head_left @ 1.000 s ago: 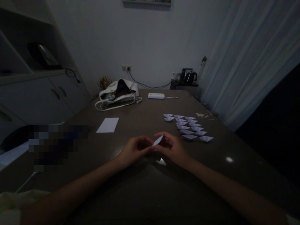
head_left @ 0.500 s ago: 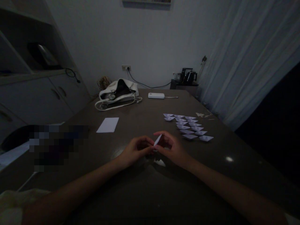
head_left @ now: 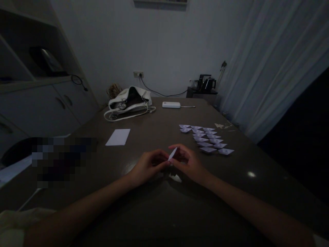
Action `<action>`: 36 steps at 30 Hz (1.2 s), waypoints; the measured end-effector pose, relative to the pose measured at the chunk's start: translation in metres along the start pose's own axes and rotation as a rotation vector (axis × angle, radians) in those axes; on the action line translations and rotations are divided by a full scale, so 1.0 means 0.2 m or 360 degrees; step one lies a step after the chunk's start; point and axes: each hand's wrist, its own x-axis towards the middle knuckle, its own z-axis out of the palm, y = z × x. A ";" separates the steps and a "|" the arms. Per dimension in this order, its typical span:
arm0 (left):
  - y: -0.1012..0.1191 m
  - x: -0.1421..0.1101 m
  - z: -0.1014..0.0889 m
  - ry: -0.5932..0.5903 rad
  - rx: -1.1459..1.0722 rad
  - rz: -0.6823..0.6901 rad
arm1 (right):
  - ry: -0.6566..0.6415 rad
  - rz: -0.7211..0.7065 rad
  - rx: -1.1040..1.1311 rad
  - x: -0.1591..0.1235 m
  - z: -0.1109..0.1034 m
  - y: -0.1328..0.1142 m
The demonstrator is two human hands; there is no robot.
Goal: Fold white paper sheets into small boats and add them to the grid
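Both my hands meet over the middle of the dark table (head_left: 154,212). My left hand (head_left: 146,166) and my right hand (head_left: 189,163) pinch a small folded white paper piece (head_left: 172,153) between their fingertips, held just above the tabletop. Its pale reflection shows on the glossy surface below. To the right of my right hand lie several small folded paper boats (head_left: 208,139) in two slanted rows. A flat white sheet of paper (head_left: 118,137) lies to the left, beyond my left hand.
A white handbag (head_left: 128,102) and a white power bank (head_left: 171,105) with a cable sit at the table's far end. A kettle (head_left: 207,83) stands on a low stand beyond. Cabinets line the left, a curtain (head_left: 269,68) hangs on the right.
The paper piece has turned more upright and looks narrower between my fingertips. My hands have stayed in almost the same place.
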 end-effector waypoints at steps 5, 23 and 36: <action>-0.01 0.01 0.00 0.0014 -0.0055 -0.0056 | -0.0019 -0.0045 -0.0036 -0.01 0.00 0.01; -0.03 0.00 0.01 -0.0036 -0.0082 0.0031 | -0.0035 -0.0161 -0.0168 -0.01 0.01 0.00; 0.02 -0.02 0.00 0.0097 0.0509 0.0228 | 0.0028 -0.0080 -0.0164 -0.02 0.01 0.02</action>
